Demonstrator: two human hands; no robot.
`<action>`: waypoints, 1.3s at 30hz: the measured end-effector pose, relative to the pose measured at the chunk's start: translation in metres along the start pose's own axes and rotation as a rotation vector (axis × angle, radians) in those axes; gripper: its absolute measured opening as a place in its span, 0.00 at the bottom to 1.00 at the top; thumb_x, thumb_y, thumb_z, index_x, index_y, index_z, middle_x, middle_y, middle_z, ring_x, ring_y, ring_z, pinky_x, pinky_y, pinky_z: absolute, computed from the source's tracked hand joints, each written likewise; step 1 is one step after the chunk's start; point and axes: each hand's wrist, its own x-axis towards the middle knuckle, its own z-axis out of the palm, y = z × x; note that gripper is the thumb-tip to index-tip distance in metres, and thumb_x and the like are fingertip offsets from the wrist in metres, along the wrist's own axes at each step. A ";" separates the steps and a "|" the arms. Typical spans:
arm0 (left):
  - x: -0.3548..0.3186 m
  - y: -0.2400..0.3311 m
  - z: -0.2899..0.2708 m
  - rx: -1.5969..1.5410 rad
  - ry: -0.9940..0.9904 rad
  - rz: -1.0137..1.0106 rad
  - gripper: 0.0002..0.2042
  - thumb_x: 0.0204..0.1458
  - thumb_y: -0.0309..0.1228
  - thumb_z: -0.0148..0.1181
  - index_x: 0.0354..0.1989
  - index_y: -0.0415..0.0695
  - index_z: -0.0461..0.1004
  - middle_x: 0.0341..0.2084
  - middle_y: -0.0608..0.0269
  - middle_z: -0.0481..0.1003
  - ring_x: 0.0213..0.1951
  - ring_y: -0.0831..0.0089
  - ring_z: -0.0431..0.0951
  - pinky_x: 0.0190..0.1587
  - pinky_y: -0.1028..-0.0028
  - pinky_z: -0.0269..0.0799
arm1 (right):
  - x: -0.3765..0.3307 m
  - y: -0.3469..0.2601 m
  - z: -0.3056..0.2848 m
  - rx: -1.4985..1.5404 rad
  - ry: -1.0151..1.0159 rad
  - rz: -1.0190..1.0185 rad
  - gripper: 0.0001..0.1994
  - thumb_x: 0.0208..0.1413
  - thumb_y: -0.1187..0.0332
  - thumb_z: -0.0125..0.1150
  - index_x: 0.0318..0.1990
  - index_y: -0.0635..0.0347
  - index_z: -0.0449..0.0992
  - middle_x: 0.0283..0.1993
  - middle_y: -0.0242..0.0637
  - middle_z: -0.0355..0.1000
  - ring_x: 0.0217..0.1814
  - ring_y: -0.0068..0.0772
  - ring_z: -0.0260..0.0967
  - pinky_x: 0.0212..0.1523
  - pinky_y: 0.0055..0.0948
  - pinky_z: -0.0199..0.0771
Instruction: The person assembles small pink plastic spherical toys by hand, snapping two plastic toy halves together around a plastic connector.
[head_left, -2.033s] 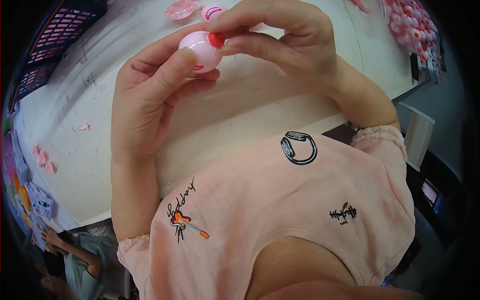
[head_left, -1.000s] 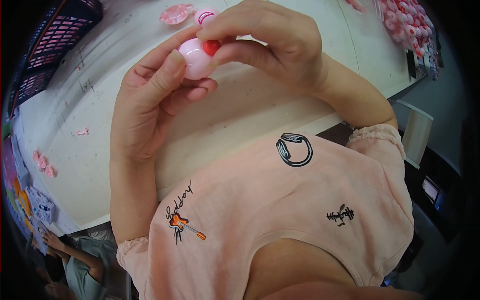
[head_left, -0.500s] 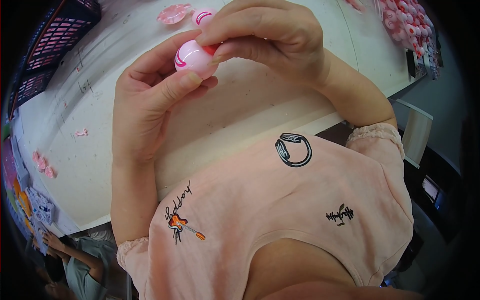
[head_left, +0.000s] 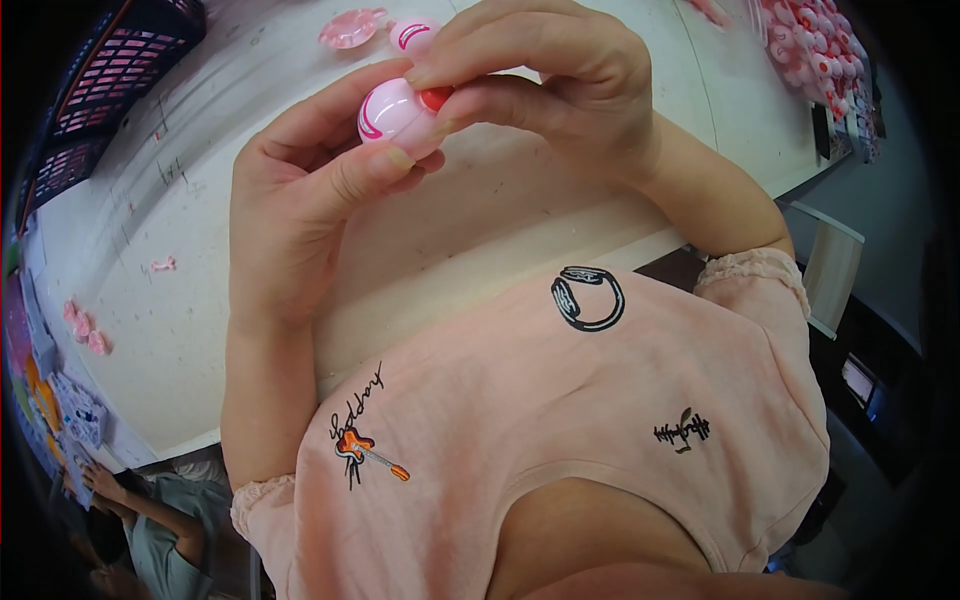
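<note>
Between the thumb and fingers of my left hand (head_left: 295, 190) sits a glossy pale pink plastic ball (head_left: 388, 118) with a magenta curved line on it. A small red round part (head_left: 435, 98) shows on the ball's right side. My right hand (head_left: 560, 75) comes over from the right, its thumb and fingers closed around that red part; how far it is set into the ball is hidden. Just beyond the hands lies a second pale pink round piece (head_left: 412, 36) with a similar magenta mark. Next to it is a translucent pink plastic piece (head_left: 352, 28).
A dark blue slatted basket (head_left: 110, 80) stands at the far left. Small pink pieces (head_left: 86, 327) and a bone-shaped pink bit (head_left: 163, 264) lie on the white table (head_left: 180, 380). Many red-and-pink balls (head_left: 820, 50) are heaped far right. Another person (head_left: 170, 530) works at lower left.
Both hands and the ball have shifted slightly to the right. The ball has turned a little, and more of the red part shows now.
</note>
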 end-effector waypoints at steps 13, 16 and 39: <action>0.000 0.000 0.002 -0.126 0.038 -0.062 0.23 0.50 0.34 0.56 0.51 0.32 0.63 0.40 0.53 0.72 0.38 0.68 0.76 0.44 0.72 0.74 | 0.003 0.000 -0.007 0.055 -0.077 0.054 0.09 0.42 0.76 0.65 0.35 0.65 0.76 0.32 0.40 0.72 0.32 0.30 0.71 0.32 0.21 0.70; 0.001 -0.002 -0.002 -0.235 0.002 -0.079 0.16 0.49 0.27 0.56 0.47 0.34 0.68 0.38 0.54 0.73 0.38 0.70 0.75 0.41 0.72 0.75 | 0.009 0.015 -0.014 -0.357 -0.292 -0.301 0.09 0.42 0.76 0.65 0.34 0.65 0.76 0.31 0.39 0.72 0.32 0.30 0.71 0.32 0.21 0.70; -0.001 -0.002 -0.001 -0.030 -0.016 0.072 0.23 0.43 0.25 0.61 0.49 0.35 0.66 0.41 0.53 0.72 0.43 0.65 0.74 0.47 0.70 0.71 | 0.005 -0.023 -0.003 -0.255 -0.325 0.237 0.19 0.53 0.63 0.57 0.47 0.67 0.63 0.40 0.36 0.66 0.40 0.20 0.65 0.40 0.17 0.66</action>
